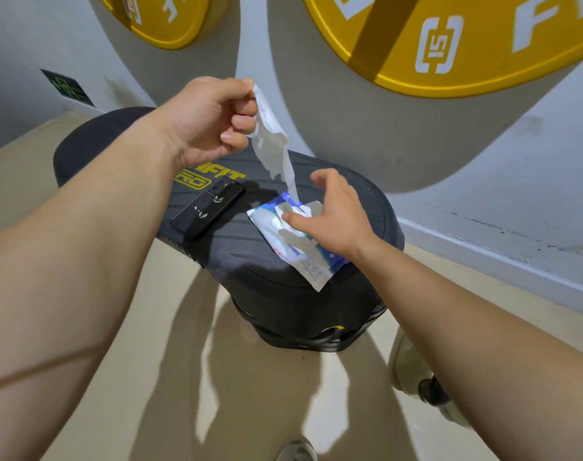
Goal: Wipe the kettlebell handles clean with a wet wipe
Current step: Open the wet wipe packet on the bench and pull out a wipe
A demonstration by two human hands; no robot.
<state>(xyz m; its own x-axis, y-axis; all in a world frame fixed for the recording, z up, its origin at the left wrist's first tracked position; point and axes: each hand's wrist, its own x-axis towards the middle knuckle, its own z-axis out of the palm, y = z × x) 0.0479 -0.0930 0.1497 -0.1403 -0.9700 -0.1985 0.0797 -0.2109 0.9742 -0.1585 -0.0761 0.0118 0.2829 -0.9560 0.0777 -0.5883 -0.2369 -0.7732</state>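
Bright even indoor light, soft floor shadows, strong wide-angle bending at edges.

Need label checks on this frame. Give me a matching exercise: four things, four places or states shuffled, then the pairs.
Things
1. wet wipe
2. wipe pack
3. phone
4. yellow disc

Places or states
A. lies flat on the black pad, to the left of the pack
B. on the wall, above the pad
C. pinched by the left hand, partly drawn out of the pack
D. pressed down on the pad by the right hand

Pairs: 1-C, 2-D, 3-A, 4-B
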